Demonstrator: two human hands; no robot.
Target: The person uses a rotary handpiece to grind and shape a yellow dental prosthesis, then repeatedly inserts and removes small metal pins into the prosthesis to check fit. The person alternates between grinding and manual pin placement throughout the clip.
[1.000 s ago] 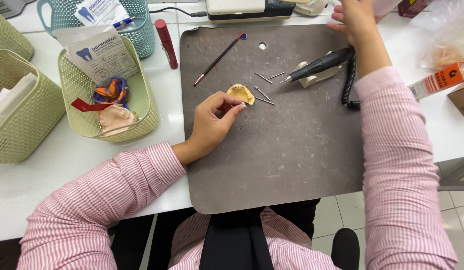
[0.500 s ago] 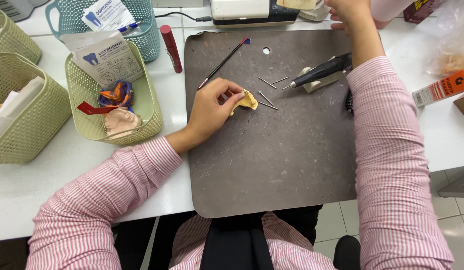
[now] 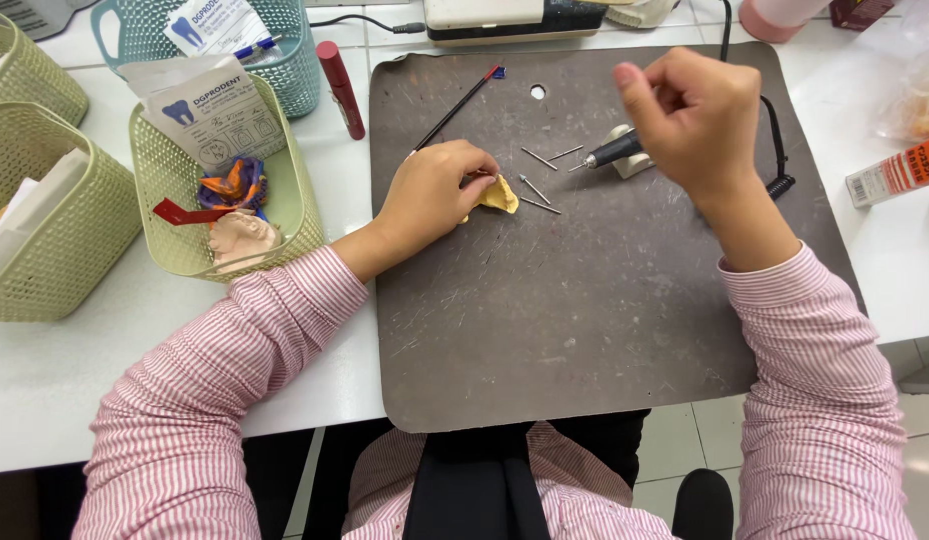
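1. Left hand (image 3: 430,195) pinned a small yellow dental cast (image 3: 501,194) flat on the dark work mat (image 3: 585,340), fingers curled over it, probably to steady it.
2. Right hand (image 3: 697,118) hovered above the rotary handpiece (image 3: 615,153), fingers loosely curled, holding nothing that I could see (grip partly hidden).
3. Loose burs (image 3: 537,184) lay just beside the cast.

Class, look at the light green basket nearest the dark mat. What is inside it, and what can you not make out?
Inside the green basket: a printed paper packet, a blue-and-orange piece, a red strip and a pinkish cast. Whatever lies beneath them is covered.
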